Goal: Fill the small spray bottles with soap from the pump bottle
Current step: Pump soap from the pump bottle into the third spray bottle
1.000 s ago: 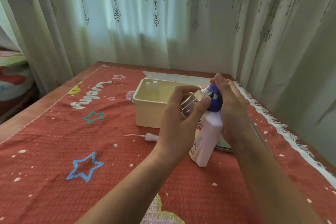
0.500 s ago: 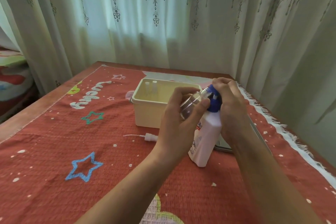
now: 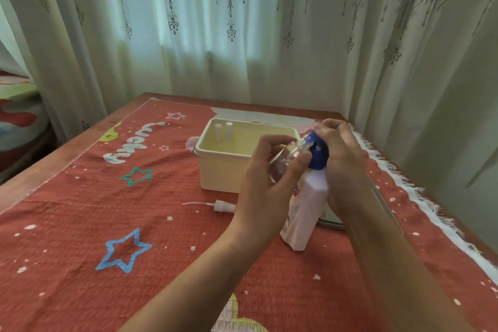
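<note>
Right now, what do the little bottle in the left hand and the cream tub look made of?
Small bottle: probably clear glossy plastic, see-through with faint highlights; glass is possible. Cream tub: opaque smooth moulded plastic, judging by its rounded, thick rim.

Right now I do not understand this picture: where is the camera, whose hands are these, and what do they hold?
There is no machine here: a person works with bare hands, and the picture comes from a camera worn on the head, looking down. The left hand holds a small clear spray bottle, tilted, its neck toward the pump. The right hand grips the blue pump head of the white pump bottle, which stands on the red cloth. Nearby lie a loose spray nozzle and a cream tub.
</note>
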The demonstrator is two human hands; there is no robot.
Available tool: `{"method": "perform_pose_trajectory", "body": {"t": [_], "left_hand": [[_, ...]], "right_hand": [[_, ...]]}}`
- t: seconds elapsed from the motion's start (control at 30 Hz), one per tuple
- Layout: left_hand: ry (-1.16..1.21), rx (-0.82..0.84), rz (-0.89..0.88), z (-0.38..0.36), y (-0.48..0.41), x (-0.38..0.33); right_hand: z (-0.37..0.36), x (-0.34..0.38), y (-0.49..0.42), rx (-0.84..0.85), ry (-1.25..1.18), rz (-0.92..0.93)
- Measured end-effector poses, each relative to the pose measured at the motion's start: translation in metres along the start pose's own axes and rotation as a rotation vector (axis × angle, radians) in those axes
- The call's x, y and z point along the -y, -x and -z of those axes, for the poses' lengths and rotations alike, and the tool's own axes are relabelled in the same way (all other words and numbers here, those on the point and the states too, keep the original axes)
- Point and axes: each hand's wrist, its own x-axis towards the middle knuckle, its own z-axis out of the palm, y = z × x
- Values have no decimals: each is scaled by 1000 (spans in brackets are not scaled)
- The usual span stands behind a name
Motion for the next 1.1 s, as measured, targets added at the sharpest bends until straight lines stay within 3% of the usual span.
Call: {"method": "perform_pose_trajectory", "body": {"t": [1.1], "left_hand": [[1,7,-22,0,-1,-2]], "right_hand": [[3,-3,3,38,25,19]]}}
